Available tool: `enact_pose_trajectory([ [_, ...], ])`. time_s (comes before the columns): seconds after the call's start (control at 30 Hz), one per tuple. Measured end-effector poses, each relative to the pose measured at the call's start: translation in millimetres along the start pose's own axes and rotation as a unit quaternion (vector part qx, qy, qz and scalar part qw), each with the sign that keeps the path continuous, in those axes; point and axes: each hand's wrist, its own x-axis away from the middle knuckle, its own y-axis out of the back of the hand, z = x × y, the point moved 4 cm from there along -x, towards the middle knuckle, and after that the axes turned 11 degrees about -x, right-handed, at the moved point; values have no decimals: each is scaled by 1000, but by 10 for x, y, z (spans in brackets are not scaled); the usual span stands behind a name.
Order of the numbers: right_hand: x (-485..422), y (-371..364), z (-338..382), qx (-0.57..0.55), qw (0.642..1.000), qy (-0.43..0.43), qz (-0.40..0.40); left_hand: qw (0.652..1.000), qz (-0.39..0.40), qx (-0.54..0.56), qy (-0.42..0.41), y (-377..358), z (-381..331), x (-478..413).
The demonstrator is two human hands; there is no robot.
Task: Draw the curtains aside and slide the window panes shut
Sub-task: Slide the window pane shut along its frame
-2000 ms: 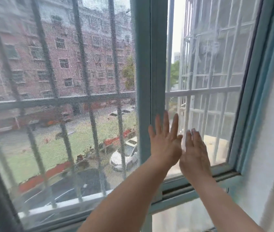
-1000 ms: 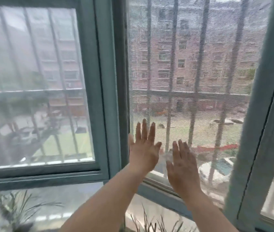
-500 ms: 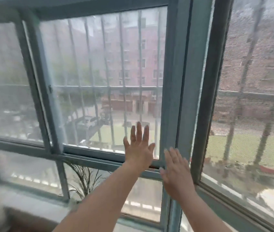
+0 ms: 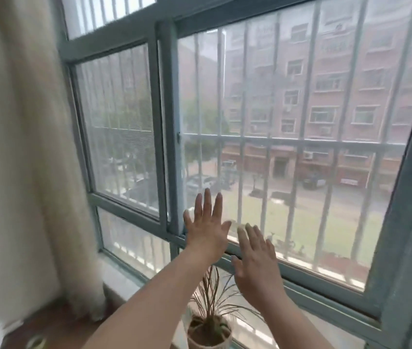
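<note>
Spread and straight, the fingers [image 4: 207,205] of the left hand [image 4: 206,231] lie flat against the glass of the sliding pane [image 4: 300,147] low at its left end, just beside its upright stile [image 4: 174,127], while the right hand [image 4: 256,253], equally open and gripping nothing, presses low on the same pane just to the right. The pane's frame runs tall and upright, and its stile overlaps the narrower left pane [image 4: 116,127], so the left hand is nearer the closing edge. Both forearms reach up and forward from below; the curtain [image 4: 23,159] hangs bunched at far left, and a potted plant [image 4: 208,321] sits on the sill beneath the wrists.
</note>
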Motion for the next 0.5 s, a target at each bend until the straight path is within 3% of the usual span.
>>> enact_pose_trajectory([
  [0.5,-1933,-1175,-246,-79,992,76,59,991,4,-46,122,-676,943,-1593],
])
